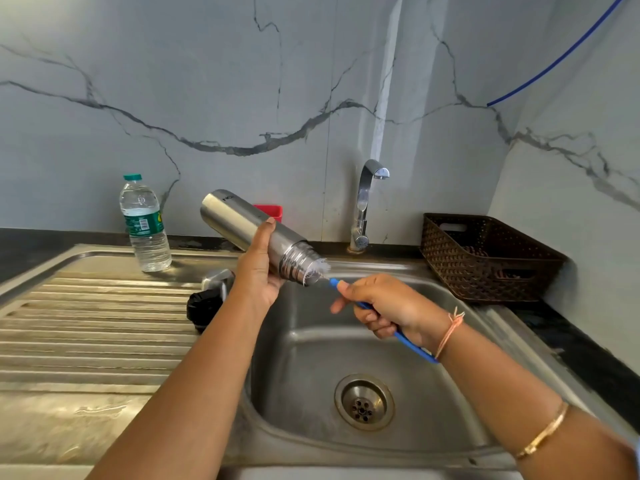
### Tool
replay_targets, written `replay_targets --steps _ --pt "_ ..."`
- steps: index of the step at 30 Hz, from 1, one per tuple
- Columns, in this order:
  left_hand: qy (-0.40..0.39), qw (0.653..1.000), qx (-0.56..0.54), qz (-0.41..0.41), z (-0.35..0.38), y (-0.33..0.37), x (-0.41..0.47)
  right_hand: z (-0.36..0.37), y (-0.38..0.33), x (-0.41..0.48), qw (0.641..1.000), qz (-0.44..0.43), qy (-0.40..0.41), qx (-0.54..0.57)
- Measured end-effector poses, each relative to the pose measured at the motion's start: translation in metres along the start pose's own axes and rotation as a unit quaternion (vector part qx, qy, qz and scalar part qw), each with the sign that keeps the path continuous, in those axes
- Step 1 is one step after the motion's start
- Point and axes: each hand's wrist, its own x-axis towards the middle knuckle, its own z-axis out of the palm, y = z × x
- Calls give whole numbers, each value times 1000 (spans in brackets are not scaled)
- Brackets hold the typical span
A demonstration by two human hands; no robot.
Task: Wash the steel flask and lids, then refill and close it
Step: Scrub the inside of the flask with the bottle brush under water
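My left hand (pixel 258 271) grips the steel flask (pixel 239 220) round its middle and holds it tilted above the sink, mouth pointing down to the right. My right hand (pixel 384 306) grips the blue handle of a bottle brush (pixel 408 344). Its white bristles (pixel 317 270) sit in the flask's threaded mouth. A steel lid (pixel 216 280) and a black inner lid (pixel 202 308) lie on the ribbed drainboard, just left of my left forearm, which partly hides them.
The steel sink basin (pixel 311 358) with its drain (pixel 364 402) lies below my hands. A chrome tap (pixel 365 202) stands behind it. A plastic water bottle (pixel 144 225) stands on the drainboard (pixel 86 323); a brown basket (pixel 491 259) sits right, a red box (pixel 272 211) behind the flask.
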Motion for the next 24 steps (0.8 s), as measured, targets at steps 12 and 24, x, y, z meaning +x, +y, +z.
replay_targets --steps 12,24 --pt "16 1000 7 13 6 -6 -2 16 8 3 936 -147 158 -279" --pt "26 999 9 16 5 -4 -3 23 13 -1 710 -254 264 -601"
